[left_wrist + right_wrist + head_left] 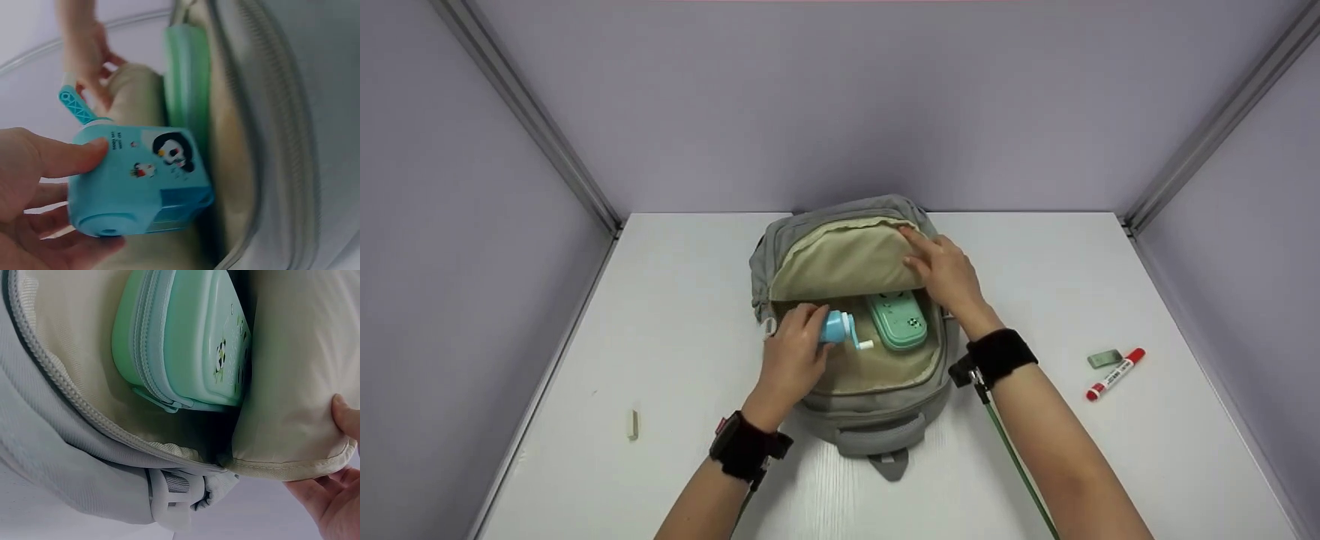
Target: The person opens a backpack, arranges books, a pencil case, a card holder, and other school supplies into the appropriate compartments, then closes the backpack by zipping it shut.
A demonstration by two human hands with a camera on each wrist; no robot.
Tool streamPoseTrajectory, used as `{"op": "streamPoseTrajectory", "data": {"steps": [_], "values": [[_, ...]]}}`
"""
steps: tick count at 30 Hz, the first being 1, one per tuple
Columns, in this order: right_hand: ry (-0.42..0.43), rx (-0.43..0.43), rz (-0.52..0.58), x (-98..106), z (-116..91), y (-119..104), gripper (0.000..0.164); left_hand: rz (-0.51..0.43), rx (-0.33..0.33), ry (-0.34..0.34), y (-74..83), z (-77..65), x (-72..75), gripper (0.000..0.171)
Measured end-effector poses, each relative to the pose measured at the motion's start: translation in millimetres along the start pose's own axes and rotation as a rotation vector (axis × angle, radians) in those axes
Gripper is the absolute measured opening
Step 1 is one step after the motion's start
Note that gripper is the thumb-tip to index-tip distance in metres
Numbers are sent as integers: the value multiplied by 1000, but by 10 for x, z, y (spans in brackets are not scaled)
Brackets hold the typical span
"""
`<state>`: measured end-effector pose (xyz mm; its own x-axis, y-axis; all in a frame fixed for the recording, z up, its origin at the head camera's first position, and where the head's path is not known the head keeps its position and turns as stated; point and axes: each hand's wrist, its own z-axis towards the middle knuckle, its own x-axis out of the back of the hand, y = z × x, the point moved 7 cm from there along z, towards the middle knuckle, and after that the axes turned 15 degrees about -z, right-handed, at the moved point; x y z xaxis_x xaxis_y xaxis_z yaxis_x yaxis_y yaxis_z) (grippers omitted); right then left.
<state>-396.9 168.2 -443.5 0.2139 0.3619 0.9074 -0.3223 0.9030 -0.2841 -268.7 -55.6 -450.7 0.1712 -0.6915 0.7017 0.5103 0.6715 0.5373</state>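
Observation:
A grey backpack lies unzipped, its beige lining showing. Between thumb and fingers, my left hand grips a blue crank pencil sharpener over the opening. Panda pictures decorate the sharpener's side in the left wrist view, and its crank points away from the palm. At the upper right of the bag, my right hand pinches the edge of the beige-lined flap, thumb on one face and fingers behind, holding it back. Inside the bag rests a mint-green zipped pencil case with small panda prints; the flap covers its far end.
A red-capped marker and a small green eraser-like block lie on the white table at the right. Farther left is a small cream-coloured block. Pale panels wall in the back and sides.

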Motion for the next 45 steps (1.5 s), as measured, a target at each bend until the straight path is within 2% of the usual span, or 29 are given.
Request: {"op": "streamPoseTrajectory", "data": {"steps": [7,10,13,16,22,33,40,45], "values": [[-13,-15,4,-14,-2,-1,50,156,-204,58,-30,-7,-318,30],[-23,-22,5,-19,-10,-1,49,236,-251,82,-62,-27,-411,21],[-20,-26,5,-10,-9,2,50,294,-267,81,-85,-34,-476,20],[-12,-31,9,2,-10,3,50,320,-263,48,-105,-44,-539,22],[-20,-27,22,-7,-12,-13,50,315,-215,-16,-135,-73,-630,27],[-14,-25,24,-17,-18,-5,51,312,-152,-72,-71,-56,-661,40],[-11,-18,23,7,-53,-6,51,341,-77,-131,-59,-19,-673,44],[4,-13,34,24,-88,4,50,324,-95,-130,27,-17,-621,45]]}}
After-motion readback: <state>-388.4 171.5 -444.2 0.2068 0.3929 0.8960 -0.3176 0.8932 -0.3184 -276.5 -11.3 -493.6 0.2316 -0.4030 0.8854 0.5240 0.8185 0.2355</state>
